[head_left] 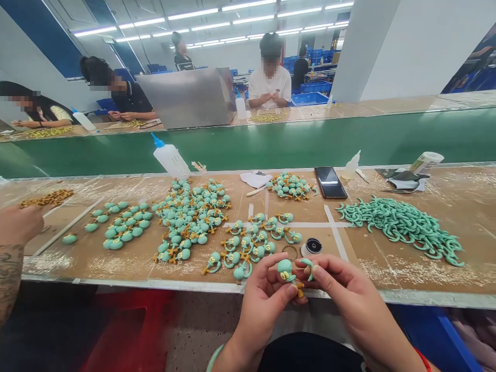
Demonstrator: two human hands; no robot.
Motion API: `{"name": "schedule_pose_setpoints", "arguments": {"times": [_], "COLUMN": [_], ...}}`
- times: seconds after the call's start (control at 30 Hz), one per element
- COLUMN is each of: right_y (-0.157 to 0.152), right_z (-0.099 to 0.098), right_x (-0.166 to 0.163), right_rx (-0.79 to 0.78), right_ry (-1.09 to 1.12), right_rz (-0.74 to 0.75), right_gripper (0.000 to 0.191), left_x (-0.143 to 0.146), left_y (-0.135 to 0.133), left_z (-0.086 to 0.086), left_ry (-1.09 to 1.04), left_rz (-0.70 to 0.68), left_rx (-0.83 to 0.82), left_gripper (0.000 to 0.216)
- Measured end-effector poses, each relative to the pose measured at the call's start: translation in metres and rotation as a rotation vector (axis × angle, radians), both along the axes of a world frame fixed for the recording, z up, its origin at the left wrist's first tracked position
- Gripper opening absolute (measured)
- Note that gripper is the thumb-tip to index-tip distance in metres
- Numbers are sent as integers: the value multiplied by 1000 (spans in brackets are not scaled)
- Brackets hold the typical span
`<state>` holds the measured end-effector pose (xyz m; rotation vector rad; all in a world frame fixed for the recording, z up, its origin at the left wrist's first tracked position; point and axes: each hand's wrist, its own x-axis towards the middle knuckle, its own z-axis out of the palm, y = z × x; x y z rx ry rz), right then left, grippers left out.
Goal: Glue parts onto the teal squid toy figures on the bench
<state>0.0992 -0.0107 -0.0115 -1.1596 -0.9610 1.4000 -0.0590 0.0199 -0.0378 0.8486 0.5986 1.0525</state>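
Observation:
My left hand is closed around a small teal toy figure with a round head and a brown body, held at the table's near edge. My right hand pinches a curved teal arm piece right beside the figure's head. Just beyond my hands lie several finished teal figures on the brown worktable. A small round black-and-white pot stands close to my right hand.
A heap of curved teal arm pieces lies at right, a big pile of figures and loose teal heads at left. A phone and glue bottle sit by the green conveyor. A co-worker's tattooed arm reaches in at left; other people work opposite.

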Motion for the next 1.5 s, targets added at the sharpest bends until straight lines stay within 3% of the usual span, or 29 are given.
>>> {"name": "schedule_pose_setpoints", "arguments": {"times": [0.37,0.6,0.83,0.97,1.07,1.2,1.37,1.5], "right_y": [-3,-9,-9,-8,-12,-11,-3,-7], "right_z": [-2,-4,3,8,-3,-35,-55,-51], "right_x": [-3,-6,-4,-4,-1,9,16,15], "right_rx": [104,253,385,476,620,841,1106,1031], "right_ry": [-109,-211,-371,-533,-727,-846,-888,-926], "right_rz": [-83,-107,-120,-115,-142,-187,-168,-169], "right_gripper": [23,18,19,17,10,12,25,21], "left_x": [6,9,8,6,6,9,12,16], "left_y": [-1,-4,0,0,-7,-13,-14,-15], "left_z": [5,3,8,11,13,12,9,7], "left_ry": [15,30,18,125,181,5,-53,-65], "left_rz": [30,36,3,31,40,-85,-6,-26], "left_rx": [7,6,-20,29,91,66,-27,-29], "left_gripper": [37,38,38,38,39,45,40,39]}}
